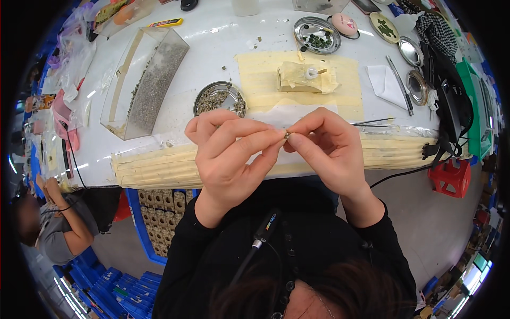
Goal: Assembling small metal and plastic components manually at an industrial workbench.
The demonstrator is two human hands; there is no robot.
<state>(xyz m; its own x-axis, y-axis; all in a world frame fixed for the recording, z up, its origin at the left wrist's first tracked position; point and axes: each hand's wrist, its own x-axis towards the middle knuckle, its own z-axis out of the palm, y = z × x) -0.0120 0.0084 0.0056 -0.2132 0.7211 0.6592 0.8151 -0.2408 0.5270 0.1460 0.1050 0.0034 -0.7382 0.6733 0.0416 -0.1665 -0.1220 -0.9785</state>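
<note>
Just above the table's near edge, my two hands meet fingertip to fingertip. My left hand [228, 154] pinches a tiny greenish-gold piece [287, 135] between thumb and fingers. From the other side, the thumb and index finger of my right hand [333, 154] close on the same piece. Its exact kind is too small to make out. Behind my left hand stands a round metal dish [215, 85] with many small grey-brown bits. Beyond the hands, a block wrapped in cream tape [295, 77] bears a small white piece and a thin stick. Thin tweezers [374, 125] lie right of my right hand.
A clear box [114, 101] of small grains stands left. Farther back sits a metal dish [297, 26] with dark green bits. A white cloth [383, 85] and a black pen-like tool [408, 101] lie right. Below the table is a blue crate [139, 228]; another person [66, 228] sits left.
</note>
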